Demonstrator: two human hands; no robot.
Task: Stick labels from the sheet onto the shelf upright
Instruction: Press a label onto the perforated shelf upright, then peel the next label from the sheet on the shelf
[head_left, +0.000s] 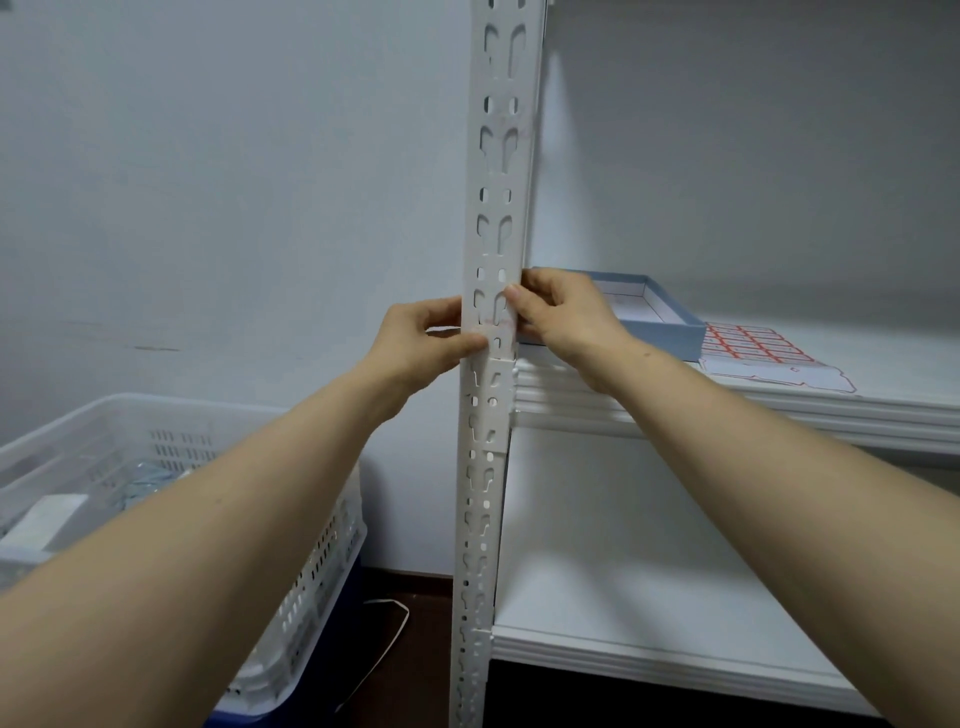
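**A:** Head view. We log the shelf upright (497, 208) running through centre frame from 12 to 6 o'clock. Its top and its foot are cut off by the frame edges.

**B:** Hands?

**A:** The left hand (421, 338) enters from 8 o'clock. Its thumb lies flat on the upright's front face and its fingers curl round the left edge, so we note it as gripping the post. The right hand (563, 312) enters from 4 o'clock, with its thumb tip on the front face a little higher. Its fingers wrap the right edge, and their tips are hidden behind the metal.

**B:** Label?

**A:** A label (500, 325) sits on the front face between the two thumbs. We make out only faint red marks. Its edges blend into the white metal and the print is unreadable.

**B:** And the sheet?

**A:** The label sheet (753, 349) lies flat on the shelf board (898, 364), at 3 o'clock from the hands and well apart from them. We see rows of red-bordered labels but cannot resolve the count. Just beside it, toward the hands, stands a blue box (665, 338), partly hidden by the right wrist.

**B:** Anything else?

**A:** At 8 o'clock there is a white perforated basket (182, 447), half covered by the left forearm. Its contents are blurred.
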